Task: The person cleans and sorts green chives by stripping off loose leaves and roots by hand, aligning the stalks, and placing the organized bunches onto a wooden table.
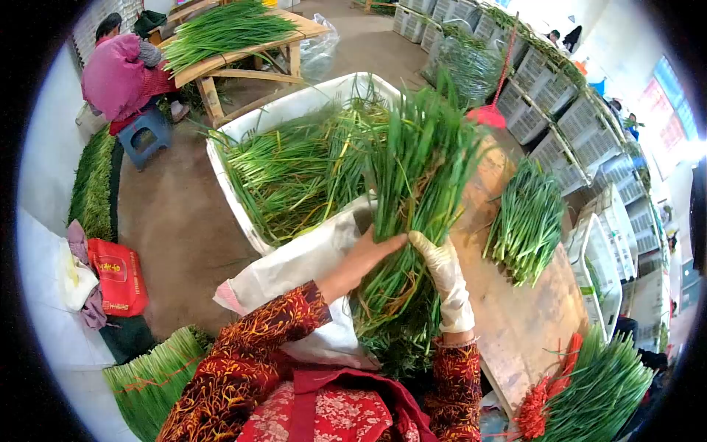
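Observation:
A big loose bunch of garlic chives (423,177) is held up in front of me, its tips toward the far side and some yellowed blades in it. My left hand (362,261), bare, closes on the bunch from the left. From the right, my right hand (440,276) grips it in a whitish glove, thumb near the left hand's fingertips. Behind the hands, a white plastic crate (254,121) holds a heap of loose chives (309,166). White cloth (317,250) drapes over the crate's near edge. A neat pile of chives (526,221) lies on the wooden board (508,324) to my right.
Red ties (545,401) lie beside tied chives (604,390) at the lower right. Another bundle (158,379) stands lower left, near a red bag (118,276). A person (121,74) sits on a blue stool (145,136) by a wooden table (305,29). Stacked crates (556,88) line the right.

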A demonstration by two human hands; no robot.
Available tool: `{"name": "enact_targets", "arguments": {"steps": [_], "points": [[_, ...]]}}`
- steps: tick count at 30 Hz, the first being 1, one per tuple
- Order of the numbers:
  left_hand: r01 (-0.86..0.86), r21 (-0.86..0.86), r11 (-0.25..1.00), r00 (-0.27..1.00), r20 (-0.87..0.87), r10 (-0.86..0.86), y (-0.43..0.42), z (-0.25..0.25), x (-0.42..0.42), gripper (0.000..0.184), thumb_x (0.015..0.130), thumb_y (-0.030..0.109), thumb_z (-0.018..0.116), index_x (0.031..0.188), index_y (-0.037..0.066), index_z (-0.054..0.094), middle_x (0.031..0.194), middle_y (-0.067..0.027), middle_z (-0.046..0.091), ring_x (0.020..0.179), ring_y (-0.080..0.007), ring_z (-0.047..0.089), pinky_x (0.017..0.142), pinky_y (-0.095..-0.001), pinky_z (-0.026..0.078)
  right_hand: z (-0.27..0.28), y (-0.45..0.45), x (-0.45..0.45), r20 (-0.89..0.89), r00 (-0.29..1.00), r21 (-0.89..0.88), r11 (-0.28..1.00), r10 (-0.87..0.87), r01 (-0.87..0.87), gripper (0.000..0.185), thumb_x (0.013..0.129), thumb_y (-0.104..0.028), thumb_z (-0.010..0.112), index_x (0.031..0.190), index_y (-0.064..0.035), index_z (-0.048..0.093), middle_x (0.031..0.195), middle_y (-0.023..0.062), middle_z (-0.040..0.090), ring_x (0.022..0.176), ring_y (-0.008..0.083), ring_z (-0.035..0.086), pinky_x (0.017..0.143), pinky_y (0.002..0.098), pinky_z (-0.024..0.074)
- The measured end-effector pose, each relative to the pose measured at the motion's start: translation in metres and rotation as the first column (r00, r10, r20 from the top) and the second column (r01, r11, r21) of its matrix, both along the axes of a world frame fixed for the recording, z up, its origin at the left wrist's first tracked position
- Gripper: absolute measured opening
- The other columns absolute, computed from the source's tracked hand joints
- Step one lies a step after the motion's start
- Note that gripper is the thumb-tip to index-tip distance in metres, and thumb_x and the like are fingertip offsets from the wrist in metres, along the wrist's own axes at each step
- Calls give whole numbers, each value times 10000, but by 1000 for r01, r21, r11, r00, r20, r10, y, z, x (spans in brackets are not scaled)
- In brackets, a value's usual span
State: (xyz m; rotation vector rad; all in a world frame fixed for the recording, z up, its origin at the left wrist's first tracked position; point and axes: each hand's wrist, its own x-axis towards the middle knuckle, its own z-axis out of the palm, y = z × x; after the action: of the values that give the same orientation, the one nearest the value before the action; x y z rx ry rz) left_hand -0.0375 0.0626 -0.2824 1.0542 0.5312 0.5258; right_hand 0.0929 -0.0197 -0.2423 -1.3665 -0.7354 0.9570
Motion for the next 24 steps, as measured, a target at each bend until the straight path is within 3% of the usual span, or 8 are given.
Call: {"name": "enact_targets", "arguments": {"steps": [5,9,14,16,18,19,20,24], "points": [[-34,190,981,997,77,20,-27,61,-23,627,764,286,675,1246,17,380,1150,-82,505,1052,-158,468,914,-281,365,47,-29,-23,77,996,163,986,-39,26,499,724,-221,730,1112,9,519,986,61,604,867,147,545,772,280,443],[-68,628,775,997,80,22,-32,143,-20,641,704,363,715,1183,20,463,1088,-93,557,996,-162,516,874,-285,401,126,-44,-19,187,964,295,947,-190,130,568,687,-297,750,1095,23,517,961,95,613,866,172,574,803,283,460],[-160,703,693,973,232,-10,-17,244,18,743,605,454,766,1131,5,494,1018,-93,597,927,-163,560,840,-291,442,221,-33,12,355,835,553,815,-419,174,553,650,-410,750,987,2,599,948,136,624,926,203,578,852,333,448],[-222,705,674,915,389,-106,-9,267,40,730,607,413,780,1130,-1,483,1019,-94,591,923,-152,558,832,-281,444,253,-31,4,180,927,551,815,-328,181,657,726,-352,688,1194,20,416,1003,118,573,830,201,586,664,301,506],[-261,723,640,891,435,-129,2,270,65,609,657,391,751,1080,15,528,958,-61,601,853,-131,565,776,-265,457,257,-12,30,81,916,626,735,-393,260,533,731,-337,691,1089,11,505,893,87,604,724,172,599,605,277,503],[-303,731,612,868,477,-139,12,269,77,492,706,370,723,1031,31,572,897,-28,611,782,-111,572,719,-249,470,255,-2,57,159,914,602,770,-374,211,530,706,-367,707,1046,5,544,922,102,609,801,189,588,695,301,478],[-218,757,616,878,428,-215,27,267,87,737,616,393,781,1151,1,460,1038,-90,578,948,-152,544,845,-286,435,249,8,85,234,907,570,805,-351,165,530,681,-398,724,1004,-2,584,952,118,613,879,205,578,786,326,453],[-162,757,632,924,341,-171,66,223,122,800,630,379,776,1224,19,379,1076,-85,554,1001,-165,512,894,-295,396,199,35,117,435,808,619,783,-398,53,537,702,-405,711,1047,-11,585,1008,93,603,919,195,567,840,326,434]]}}
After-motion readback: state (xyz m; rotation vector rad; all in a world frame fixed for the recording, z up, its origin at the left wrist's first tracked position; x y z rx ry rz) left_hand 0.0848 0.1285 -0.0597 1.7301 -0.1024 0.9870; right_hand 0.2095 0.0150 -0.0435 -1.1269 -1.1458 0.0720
